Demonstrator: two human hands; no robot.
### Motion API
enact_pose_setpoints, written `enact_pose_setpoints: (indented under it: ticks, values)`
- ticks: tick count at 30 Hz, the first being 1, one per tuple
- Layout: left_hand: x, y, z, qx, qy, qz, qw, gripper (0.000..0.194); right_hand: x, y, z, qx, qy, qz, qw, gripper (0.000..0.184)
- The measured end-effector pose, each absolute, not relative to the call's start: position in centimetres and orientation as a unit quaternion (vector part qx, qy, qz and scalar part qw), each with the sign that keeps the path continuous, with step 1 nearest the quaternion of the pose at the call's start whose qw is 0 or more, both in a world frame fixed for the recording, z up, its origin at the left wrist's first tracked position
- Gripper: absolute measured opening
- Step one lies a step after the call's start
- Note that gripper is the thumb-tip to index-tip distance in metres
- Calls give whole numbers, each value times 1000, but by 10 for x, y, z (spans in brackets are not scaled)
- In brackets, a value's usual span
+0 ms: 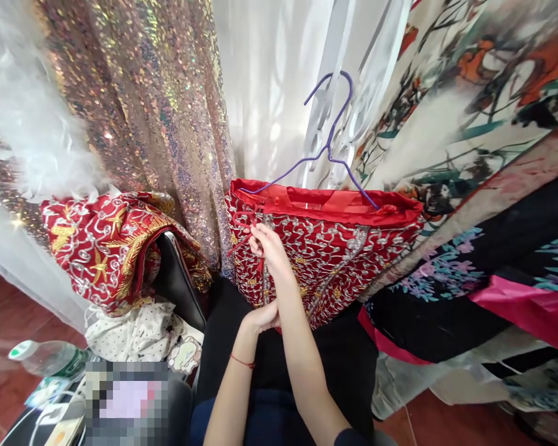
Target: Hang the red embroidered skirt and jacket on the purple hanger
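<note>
No lettering can be read

Blk-clad lap [348,353] w/ lower pt of red/silver embr. garment [323,251] on it.

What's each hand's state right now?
Left hand: cannot tell; fingers hidden behind right forearm.
Right hand: closed, apparently pinching thin red cord on red, silver-embroidered fabric garment.

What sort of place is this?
Probably a clothing or costume storage area, perhaps a dressing room. Signs include the shimmering gold sequined fabric, the purple wire hanger at the top of a red garment embroidered in silver, and the black floral fabric.
</note>
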State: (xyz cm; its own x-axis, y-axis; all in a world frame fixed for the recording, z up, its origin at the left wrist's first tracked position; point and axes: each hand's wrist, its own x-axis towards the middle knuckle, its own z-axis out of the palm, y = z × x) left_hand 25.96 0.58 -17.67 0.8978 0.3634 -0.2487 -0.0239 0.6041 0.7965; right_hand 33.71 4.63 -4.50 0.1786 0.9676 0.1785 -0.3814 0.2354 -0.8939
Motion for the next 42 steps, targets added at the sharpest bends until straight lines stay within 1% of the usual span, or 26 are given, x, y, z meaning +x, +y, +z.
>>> enact_pose_setpoints:
  ticks: [3,7,9,12,15,17,20,26,28,31,33,35,39,42]
  values:
    - [246,24,-170,402,230,153,873,36,334,34,-55,-371,-378,501,685,34]
    - [217,44,-144,370,245,269,855,31,332,8,-78,-409,-330,475,706,38]
    - [210,45,-130,393,252,314,826,32,332,-1,-89,-443,-313,445,713,39]
    - [215,42,-113,451,292,363,761,38,333,-6,-99,-483,-321,392,714,40]
    - [231,40,-102,487,327,399,705,43,333,-7,-101,-501,-319,366,716,34]
    - [240,41,-97,503,321,405,693,45,332,-8,-102,-501,-304,365,723,29]
    - [248,42,-91,518,313,425,673,41,332,-11,-104,-501,-290,373,725,24]
    - [258,34,-83,556,340,539,534,26,334,-13,-102,-515,-299,392,701,25]
    - [259,32,-81,531,337,569,530,24,334,-12,-99,-512,-307,404,693,25]
    - [256,33,-83,471,288,605,573,25,337,-11,-95,-484,-297,445,693,27]
    - [253,35,-86,444,224,622,604,30,338,-11,-93,-452,-265,496,693,27]
    - [252,36,-92,440,183,635,608,38,338,-12,-90,-424,-228,533,696,25]
    - [254,34,-103,490,251,641,534,34,330,-10,-84,-405,-171,517,734,22]
    - [255,33,-111,527,294,644,470,32,323,-7,-82,-410,-157,503,744,23]
